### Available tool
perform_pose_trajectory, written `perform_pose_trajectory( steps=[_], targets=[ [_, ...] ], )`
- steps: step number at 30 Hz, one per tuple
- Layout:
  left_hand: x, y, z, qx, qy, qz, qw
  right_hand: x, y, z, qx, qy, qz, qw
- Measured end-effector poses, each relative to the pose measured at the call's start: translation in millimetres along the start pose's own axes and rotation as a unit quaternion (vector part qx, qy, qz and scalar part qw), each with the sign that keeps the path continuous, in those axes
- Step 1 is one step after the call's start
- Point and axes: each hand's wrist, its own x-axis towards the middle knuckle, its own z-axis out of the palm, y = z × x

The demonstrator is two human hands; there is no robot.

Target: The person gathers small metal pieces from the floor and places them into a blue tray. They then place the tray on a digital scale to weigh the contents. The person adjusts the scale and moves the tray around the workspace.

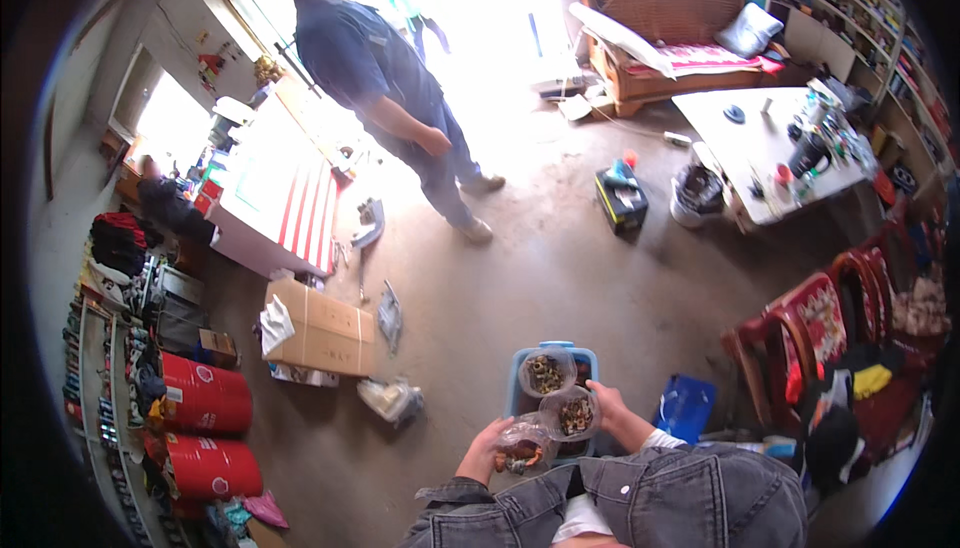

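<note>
My left hand (486, 448) is closed round the side of a clear round plastic tub (523, 448) with small reddish-brown and metallic pieces in it. Fingers of my right hand (614, 414) grip the edge of a second clear tub (574, 416), which holds small mixed pieces. The two tubs touch or overlap in front of my body. Just beyond them, a third clear tub (546, 373) with yellowish and dark small pieces is over a light blue bin (592, 360). Whether it rests on the bin or is also held, I cannot tell. The bin's inside is mostly hidden.
A cardboard box (320, 328) and a plastic bag (392, 400) lie on the floor to the left, near red drums (206, 394). A blue container (686, 405) and red-cushioned wooden chairs (805, 323) are on the right. Ahead stands a person in dark blue clothes (350, 53).
</note>
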Motion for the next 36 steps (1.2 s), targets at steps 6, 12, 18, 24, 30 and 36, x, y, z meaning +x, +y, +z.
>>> perform_pose_trajectory(
  steps=[6,12,18,24,30,36],
  targets=[
    [94.5,189.4,69.8,-0.015,0.004,-0.022,1.000,71.5,-150.3,117.1,0.002,-0.064,-0.046,0.997],
    [181.4,359.3,149.3,0.040,-0.037,-0.056,0.997,151.5,-296.8,215.2,0.057,-0.107,-0.066,0.990],
    [267.5,547.1,257.0,0.139,-0.062,0.017,0.988,218.6,-442.4,300.2,0.119,-0.071,-0.116,0.984],
    [352.0,717.9,400.4,0.167,-0.124,0.008,0.978,258.5,-595.8,375.8,0.221,-0.019,-0.149,0.964],
    [458.7,850.2,508.5,0.206,-0.083,-0.015,0.975,320.4,-749.2,434.1,0.287,-0.067,-0.187,0.937],
    [613.8,968.8,556.7,0.170,-0.040,-0.033,0.984,411.7,-924.6,518.8,0.234,-0.012,-0.160,0.959]
  ],
)
